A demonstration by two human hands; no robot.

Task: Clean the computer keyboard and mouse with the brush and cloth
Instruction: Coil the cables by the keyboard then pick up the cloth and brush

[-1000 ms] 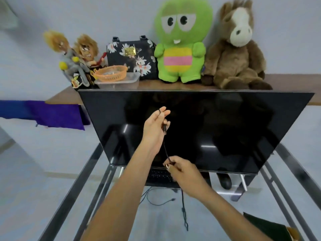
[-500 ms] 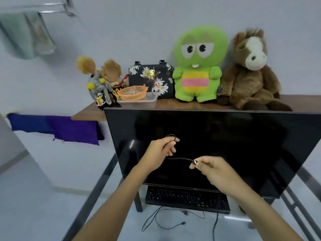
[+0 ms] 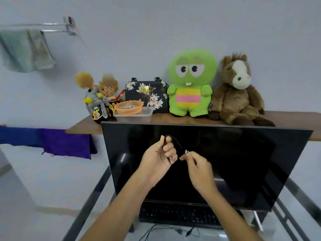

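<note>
A black keyboard point(image 3: 178, 214) lies on the glass desk below a dark monitor point(image 3: 243, 162). In front of the screen my left hand point(image 3: 159, 159) holds a thin black cable point(image 3: 177, 142), looped around its fingers. My right hand point(image 3: 198, 164) pinches the cable's silver plug end point(image 3: 185, 152) just right of the left hand. No mouse, brush or cloth for cleaning is clearly visible.
A wooden shelf point(image 3: 81, 127) behind the monitor carries dolls point(image 3: 99, 96), an orange basket point(image 3: 129, 106) in a clear tub, a floral bag point(image 3: 147, 93), a green plush point(image 3: 191, 84) and a brown horse plush point(image 3: 238, 91). Loose wires point(image 3: 173, 230) lie below the keyboard. A towel point(image 3: 26, 49) hangs at upper left.
The view has tilted upward. My hands have come closer together, and the cable that was stretched between them is now coiled on my left hand, with the plug near it.
</note>
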